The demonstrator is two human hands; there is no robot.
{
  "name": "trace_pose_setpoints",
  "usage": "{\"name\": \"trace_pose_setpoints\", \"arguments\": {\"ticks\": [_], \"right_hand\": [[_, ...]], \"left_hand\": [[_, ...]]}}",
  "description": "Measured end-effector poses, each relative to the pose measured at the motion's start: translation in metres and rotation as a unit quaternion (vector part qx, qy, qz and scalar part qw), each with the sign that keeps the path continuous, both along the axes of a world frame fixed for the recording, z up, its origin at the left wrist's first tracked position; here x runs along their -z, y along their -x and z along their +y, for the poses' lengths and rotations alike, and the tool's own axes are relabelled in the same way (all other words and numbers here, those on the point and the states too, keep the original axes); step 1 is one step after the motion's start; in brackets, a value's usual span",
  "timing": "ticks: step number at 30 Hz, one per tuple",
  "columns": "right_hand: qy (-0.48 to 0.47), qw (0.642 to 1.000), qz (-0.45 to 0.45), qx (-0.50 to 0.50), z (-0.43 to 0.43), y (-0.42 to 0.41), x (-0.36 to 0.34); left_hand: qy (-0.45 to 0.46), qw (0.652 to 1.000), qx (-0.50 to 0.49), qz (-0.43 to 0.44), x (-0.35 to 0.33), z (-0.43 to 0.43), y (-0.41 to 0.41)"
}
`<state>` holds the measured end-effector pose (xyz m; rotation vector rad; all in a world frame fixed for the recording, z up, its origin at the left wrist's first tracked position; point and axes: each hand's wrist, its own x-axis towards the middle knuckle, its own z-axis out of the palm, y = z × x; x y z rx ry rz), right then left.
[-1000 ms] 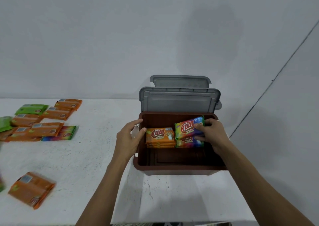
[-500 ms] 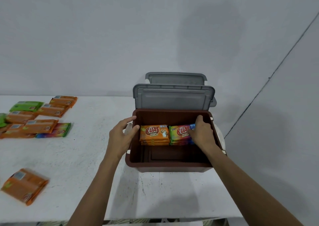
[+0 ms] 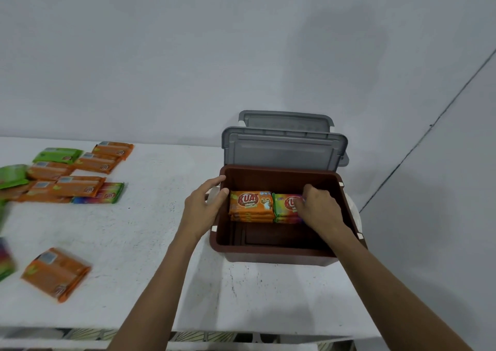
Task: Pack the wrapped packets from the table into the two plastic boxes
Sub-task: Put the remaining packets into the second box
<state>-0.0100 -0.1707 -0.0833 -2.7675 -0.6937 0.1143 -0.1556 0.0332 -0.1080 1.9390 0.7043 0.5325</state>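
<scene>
Scene: packing under way at a white desk, where a brown box stands open near the right end.
Left hand: the left hand clasps the box's left wall, fingers over the rim and thumb just inside. The grip is closed on the wall, apparently to keep the box from sliding.
Right hand: the right hand reaches into the box, its fingers bent over a multicoloured packet. The grip is closed on that packet, which lies on top of others of its kind, likely being seated square.
Packed: an orange stack, several deep, sits by the left wall, touching the multicoloured pile on its right. The near half of the box floor is bare, leaving room for further rows.
Lids: a grey lid stands upright behind the box and a second lid stands behind that, both clear of the opening. The second box itself cannot be made out.
Waiting: a cluster of packets lies at the far left of the desk, well apart from the box. A lone orange packet lies nearer the front edge.
Progress: early, judging by how many packets are unpacked.
</scene>
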Motion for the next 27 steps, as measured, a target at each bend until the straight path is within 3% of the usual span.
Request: {"name": "trace_pose_setpoints", "arguments": {"ticks": [6,15,21,27], "right_hand": [[-0.084,0.995,0.045,-0.027,0.024,0.033,-0.018],[-0.208,0.968,0.013,-0.141,0.125,0.123,-0.044],[-0.177,0.96,0.085,-0.201,0.207,0.192,-0.02],[-0.103,0.94,0.159,-0.282,0.272,0.258,0.012]], "left_hand": [[-0.012,0.996,0.074,0.042,-0.002,0.024,0.03],[-0.032,0.996,0.02,0.085,0.004,0.12,0.156],[-0.1,0.985,-0.066,0.128,0.02,0.186,0.24],[-0.153,0.95,-0.194,0.191,0.044,0.24,0.293]]}}
